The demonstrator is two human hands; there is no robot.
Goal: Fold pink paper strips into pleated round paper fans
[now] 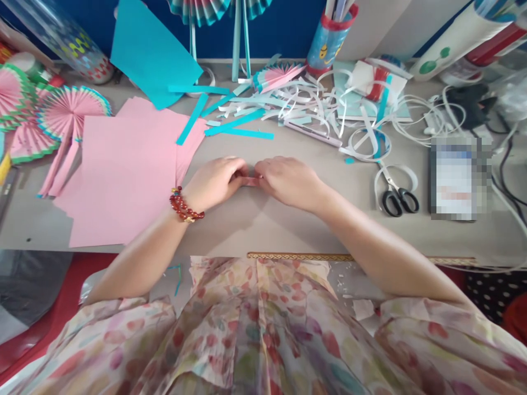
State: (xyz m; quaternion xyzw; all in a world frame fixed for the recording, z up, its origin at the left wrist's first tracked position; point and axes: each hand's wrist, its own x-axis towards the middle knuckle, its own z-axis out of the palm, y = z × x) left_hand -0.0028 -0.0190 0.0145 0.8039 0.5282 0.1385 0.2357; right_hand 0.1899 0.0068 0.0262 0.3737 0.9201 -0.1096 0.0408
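Observation:
Both my hands meet over the middle of the desk, fingers curled in a pinch. Between them runs a small folded strip of pink paper (250,181). My left hand (220,178), with a red bead bracelet (185,206) at its wrist, grips the strip's left end. The right end is gripped by my right hand (286,181). Most of the strip is hidden behind the fingers. A stack of pink paper sheets (127,175) lies just left of my left hand. Black-handled scissors (397,197) rest on the desk to the right of my right hand.
Paper scraps (304,104) and turquoise strips (247,134) litter the back of the desk, beside a turquoise sheet (152,55). Pleated paper fans (73,112) lie at the left. A pen cup (331,41) stands at the back. Cables and a blurred-out phone (455,181) are at the right.

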